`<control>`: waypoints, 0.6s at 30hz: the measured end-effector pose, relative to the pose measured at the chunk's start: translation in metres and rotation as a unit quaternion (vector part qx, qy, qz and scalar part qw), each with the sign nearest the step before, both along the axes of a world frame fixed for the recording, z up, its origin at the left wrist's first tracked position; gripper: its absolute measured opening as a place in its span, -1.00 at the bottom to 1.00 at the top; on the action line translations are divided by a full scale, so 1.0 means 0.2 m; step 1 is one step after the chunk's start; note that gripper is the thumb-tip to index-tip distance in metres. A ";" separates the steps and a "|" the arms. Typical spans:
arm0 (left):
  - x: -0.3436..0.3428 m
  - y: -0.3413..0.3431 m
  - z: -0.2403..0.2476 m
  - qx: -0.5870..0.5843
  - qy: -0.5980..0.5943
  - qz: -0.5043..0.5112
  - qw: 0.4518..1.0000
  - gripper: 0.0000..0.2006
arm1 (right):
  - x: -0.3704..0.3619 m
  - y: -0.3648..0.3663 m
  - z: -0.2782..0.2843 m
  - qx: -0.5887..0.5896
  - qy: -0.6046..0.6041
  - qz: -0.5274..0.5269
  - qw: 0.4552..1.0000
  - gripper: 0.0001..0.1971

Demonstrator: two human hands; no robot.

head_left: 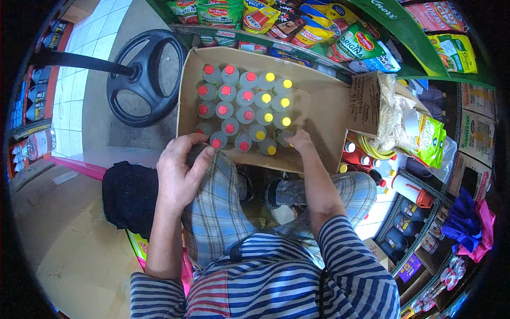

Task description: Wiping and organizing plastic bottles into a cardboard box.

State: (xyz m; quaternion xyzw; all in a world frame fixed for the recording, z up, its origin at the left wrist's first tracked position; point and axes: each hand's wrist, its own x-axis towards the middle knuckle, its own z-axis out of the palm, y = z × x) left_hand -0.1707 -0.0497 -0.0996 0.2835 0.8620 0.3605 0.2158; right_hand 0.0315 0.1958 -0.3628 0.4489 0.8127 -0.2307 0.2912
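A cardboard box (324, 114), its top open, stands before my knees. Clear bottles with red caps (225, 108) fill its left part in rows, standing upright. To their right are similar bottles with yellow caps (265, 98). My left hand (180, 167) grips the near left corner of the box, fingers over the edge and thumb apart, partly covering a red-capped bottle. At the near right end of the rows, my right hand (300, 140) reaches into the box with its fingers closed on a bottle (283, 138), whose cap is mostly hidden by the fingers.
Behind the box, a green shelf (409, 37) carries sauce pouches (219, 15). A black steering-wheel-shaped base (146, 77) stands left of the box. Plastic bags (390, 114) and more bottles (361, 157) crowd its right side. A black cloth (127, 196) lies beside my left forearm.
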 end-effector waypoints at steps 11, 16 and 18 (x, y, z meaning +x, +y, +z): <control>0.00 -0.01 -0.02 0.004 -0.019 0.004 1.000 -0.73 | 0.02 0.00 -0.06 -0.121 0.010 -0.001 0.993 -0.50; 0.00 -0.02 -0.02 -0.002 -0.027 0.007 1.000 -0.73 | -0.07 -0.03 0.04 -0.184 0.048 -0.205 0.960 -0.45; 0.00 -0.02 -0.02 -0.003 -0.038 0.008 0.999 -0.73 | -0.07 -0.05 0.04 -0.187 0.054 -0.218 0.956 -0.40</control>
